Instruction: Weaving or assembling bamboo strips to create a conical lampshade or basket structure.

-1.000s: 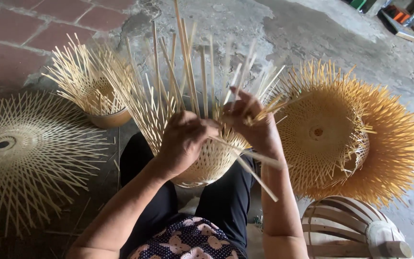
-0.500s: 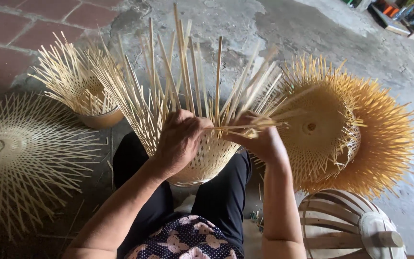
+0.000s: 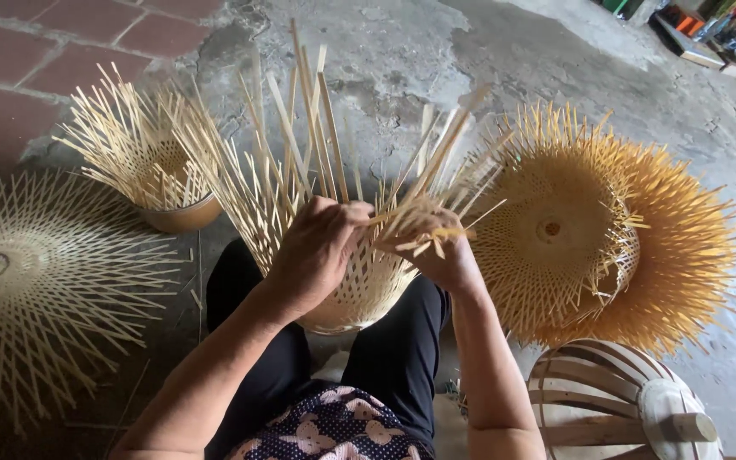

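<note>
Bamboo strips form the half-woven basket (image 3: 347,273) at the centre of the head view, resting between the person's knees on dark trousers. Its woven lower body is rounded; loose upright strips (image 3: 300,128) fan out from the rim toward the far side.

Left hand (image 3: 317,251): closed against the near rim of the basket, fingers curled over the weave and gripping strip ends. Right hand (image 3: 436,247): just beside the left hand, fingers pinched on a small bundle of thin strips (image 3: 445,232) that cross horizontally at the rim. Both hands touch the basket (the exact strip held by each finger cannot be told, as the strips overlap).

Surroundings:
- Far left: a second unfinished basket (image 3: 163,179) with splayed strips, seated on a brown bowl-shaped form, standing on the floor.
- Near left: a flat radial woven mat (image 3: 36,273) with a dark centre hole, lying on the brick floor (image 3: 36,51).
- Right: a stack of conical woven pieces (image 3: 606,230) with bristling strip ends, lying on its side on the concrete floor (image 3: 504,60).
- Near right: a wooden slatted dome-shaped frame (image 3: 615,400) with a round peg handle, partly cut off by the picture edge.
</note>
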